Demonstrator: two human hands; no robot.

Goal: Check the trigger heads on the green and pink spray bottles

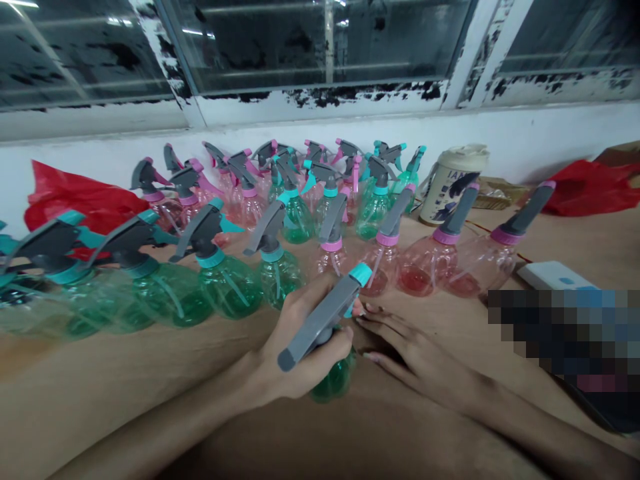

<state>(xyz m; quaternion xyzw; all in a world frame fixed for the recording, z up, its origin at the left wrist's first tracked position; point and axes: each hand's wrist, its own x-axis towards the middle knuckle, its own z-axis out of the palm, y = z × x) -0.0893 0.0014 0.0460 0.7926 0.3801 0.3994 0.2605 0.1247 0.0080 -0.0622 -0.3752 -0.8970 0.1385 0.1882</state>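
Note:
In front of me, my left hand (295, 343) is wrapped round the neck of a green spray bottle (333, 383). Its grey trigger head with a teal nozzle points up and to the right, away from me. My right hand (413, 347) lies just right of that bottle, fingers stretched toward it and holding nothing; whether the fingertips touch it I cannot tell. Beyond my hands runs a row of standing spray bottles: green ones with teal collars (227, 287) on the left, pink ones with pink collars (425, 267) on the right.
More spray bottles (297, 213) crowd along the white wall. Red plastic bags lie at left (75, 197) and right (590, 187). A printed cup (453, 187) stands behind the pink bottles. At right are a white box (555, 277) and a dark, pixelated flat object (575, 360).

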